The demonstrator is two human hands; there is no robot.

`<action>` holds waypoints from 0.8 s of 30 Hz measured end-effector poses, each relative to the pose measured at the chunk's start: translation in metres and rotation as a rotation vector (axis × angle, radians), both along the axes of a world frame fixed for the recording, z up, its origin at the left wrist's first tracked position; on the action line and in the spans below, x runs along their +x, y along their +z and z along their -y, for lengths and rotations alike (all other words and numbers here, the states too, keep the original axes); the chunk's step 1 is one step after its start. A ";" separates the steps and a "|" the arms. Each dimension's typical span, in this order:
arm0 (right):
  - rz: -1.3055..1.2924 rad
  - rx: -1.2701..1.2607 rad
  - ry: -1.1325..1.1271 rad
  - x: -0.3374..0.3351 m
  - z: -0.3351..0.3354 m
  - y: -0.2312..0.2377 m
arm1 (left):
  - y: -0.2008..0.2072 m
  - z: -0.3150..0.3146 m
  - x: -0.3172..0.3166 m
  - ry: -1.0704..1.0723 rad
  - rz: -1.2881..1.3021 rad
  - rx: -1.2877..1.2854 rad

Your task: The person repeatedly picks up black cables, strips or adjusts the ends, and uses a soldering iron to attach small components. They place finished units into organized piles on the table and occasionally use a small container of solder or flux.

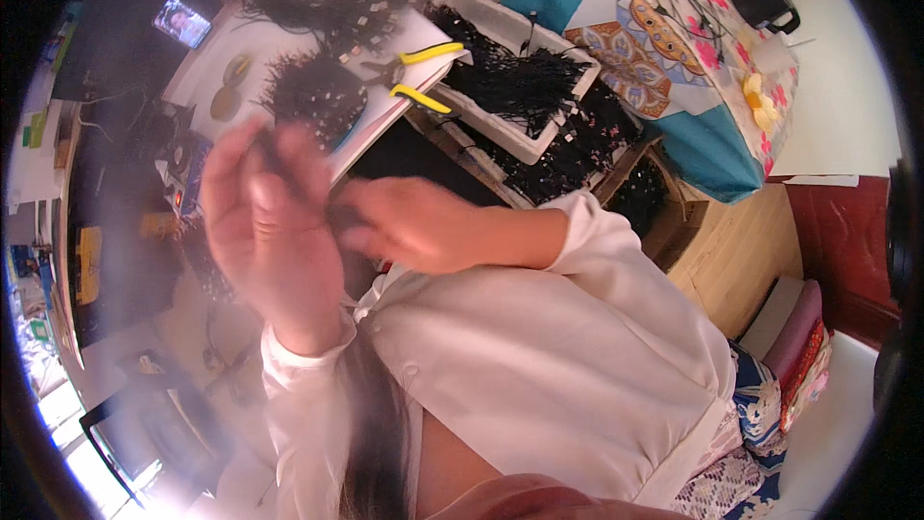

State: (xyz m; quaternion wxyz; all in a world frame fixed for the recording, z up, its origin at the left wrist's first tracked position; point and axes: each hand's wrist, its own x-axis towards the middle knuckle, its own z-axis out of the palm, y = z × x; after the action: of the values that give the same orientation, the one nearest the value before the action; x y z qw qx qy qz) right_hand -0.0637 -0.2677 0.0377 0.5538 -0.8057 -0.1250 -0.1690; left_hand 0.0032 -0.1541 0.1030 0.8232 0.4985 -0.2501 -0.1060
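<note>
My left hand (265, 226) is raised close to the camera, blurred, with its fingers pinched on a thin dark cord. My right hand (409, 221) meets it from the right, fingers closed on a small dark piece between the two hands. Both sleeves are white. Behind the hands lies a white board (399, 106) with heaps of black cords and small square tags (313, 87). Yellow-handled pliers (419, 77) rest on the board's right edge, just beyond my right hand.
A white tray (491, 130) full of black cords stands to the right of the board, with more cords spilling beside it. A table with a patterned teal cloth (674, 48) stands at the upper right. A small lit screen (181, 21) is at the upper left.
</note>
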 end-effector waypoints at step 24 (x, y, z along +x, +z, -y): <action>-0.199 -0.437 -0.482 0.211 0.234 -0.069 | -0.179 -0.137 0.041 -0.515 -0.252 0.857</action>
State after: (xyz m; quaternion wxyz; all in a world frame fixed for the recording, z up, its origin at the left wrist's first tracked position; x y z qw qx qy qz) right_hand 0.1477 -0.5014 -0.0309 0.3216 -0.9243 0.0905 -0.1846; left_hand 0.0445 -0.0170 -0.0758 0.5160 0.6967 -0.1978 -0.4574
